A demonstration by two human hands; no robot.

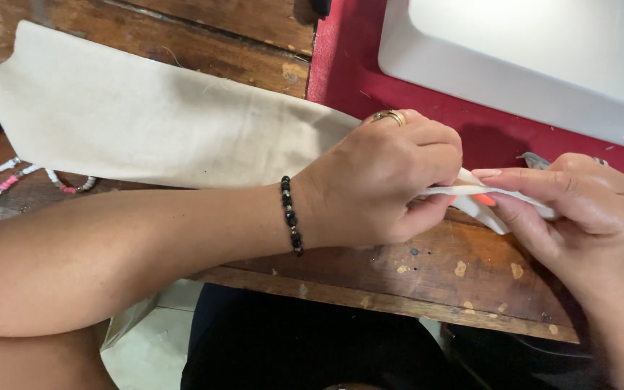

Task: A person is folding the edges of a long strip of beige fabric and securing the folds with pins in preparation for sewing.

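Note:
A long strip of cream fabric (146, 119) lies across the worn wooden table (427, 278), running from the far left to my hands. My left hand (380, 180), with a gold ring and a black bead bracelet at the wrist, pinches the fabric's near end. Facing it, my right hand (579, 206) grips the same folded end between thumb and fingers. The fold (482, 193) is stretched between both hands just above the table's front edge.
A white sewing machine base (529, 58) sits at the back right on a red cloth (355, 79). A pink and white bead string (9, 180) lies at the left. Below the table edge are dark clothing and a pale floor.

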